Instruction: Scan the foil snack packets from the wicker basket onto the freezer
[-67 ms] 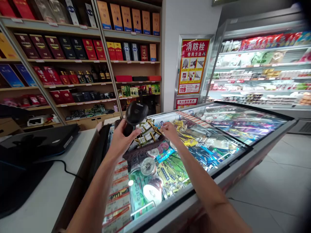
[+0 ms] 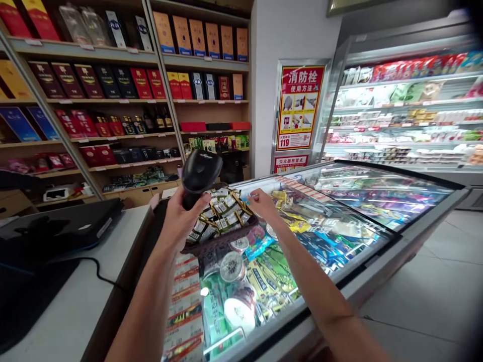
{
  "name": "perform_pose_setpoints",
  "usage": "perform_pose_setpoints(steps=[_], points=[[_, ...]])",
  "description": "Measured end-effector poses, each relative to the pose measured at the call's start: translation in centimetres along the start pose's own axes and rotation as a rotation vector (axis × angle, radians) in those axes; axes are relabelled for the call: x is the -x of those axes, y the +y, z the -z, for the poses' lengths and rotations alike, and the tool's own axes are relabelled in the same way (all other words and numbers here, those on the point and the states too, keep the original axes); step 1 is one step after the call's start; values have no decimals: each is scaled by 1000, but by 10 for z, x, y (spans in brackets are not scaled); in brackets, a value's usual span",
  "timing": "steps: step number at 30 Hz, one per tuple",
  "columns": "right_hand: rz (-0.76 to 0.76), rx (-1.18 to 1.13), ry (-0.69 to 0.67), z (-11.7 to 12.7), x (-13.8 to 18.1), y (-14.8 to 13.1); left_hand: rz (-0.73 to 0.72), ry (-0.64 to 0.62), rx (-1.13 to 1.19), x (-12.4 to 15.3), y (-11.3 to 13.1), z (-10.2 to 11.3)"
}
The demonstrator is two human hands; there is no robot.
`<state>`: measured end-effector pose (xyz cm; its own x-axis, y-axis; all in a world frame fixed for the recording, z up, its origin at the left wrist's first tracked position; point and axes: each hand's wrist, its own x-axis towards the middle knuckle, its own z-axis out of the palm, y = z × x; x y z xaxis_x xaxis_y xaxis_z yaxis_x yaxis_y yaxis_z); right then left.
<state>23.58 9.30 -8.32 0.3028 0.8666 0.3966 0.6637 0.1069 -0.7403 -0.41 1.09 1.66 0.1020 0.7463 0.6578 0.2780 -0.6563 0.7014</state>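
My left hand [image 2: 180,213] is wrapped round the grip of a black barcode scanner [image 2: 202,172], held upright with its head above a dark woven basket [image 2: 215,244]. Small gold-and-white packets [image 2: 226,213] fill the basket, which rests on the glass top of a chest freezer [image 2: 377,269]. Beyond the basket's right edge, my right hand [image 2: 264,205] is closed, with thumb and fingers pinched together. A small pale bit shows at its fingertips, too small to name. Under the glass lie wrapped ice creams [image 2: 260,276] and round lidded tubs [image 2: 232,266].
On the left, a white counter [image 2: 75,306] bears a black device [image 2: 60,221] and a dark cable [image 2: 98,269]. Shelves of boxed bottles [image 2: 124,80] line the back wall. A red fire-hydrant sign [image 2: 301,108] hangs beside a lit open fridge [image 2: 407,108].
My left hand and the scanner have shifted left, uncovering more packets in the basket. My right hand stays pinched in nearly the same place. The camera view has tilted slightly.
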Motion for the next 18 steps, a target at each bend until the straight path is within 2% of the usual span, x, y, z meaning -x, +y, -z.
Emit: perform_pose_setpoints(steps=[4, 9, 12, 15, 18], points=[[100, 136, -109, -2, -18, -19, 60, 49, 80, -13, -11, 12], [180, 153, -337, -19, -27, -13, 325, -130, 8, -17, -24, 18], [228, 82, -407, -30, -30, -9, 374, -195, -72, -19, -27, 19], [220, -55, -354, -26, -32, -13, 425, -253, -161, -19, -34, 22], [175, -66, -225, -5, -32, -22, 442, -257, -261, -18, -40, 24]])
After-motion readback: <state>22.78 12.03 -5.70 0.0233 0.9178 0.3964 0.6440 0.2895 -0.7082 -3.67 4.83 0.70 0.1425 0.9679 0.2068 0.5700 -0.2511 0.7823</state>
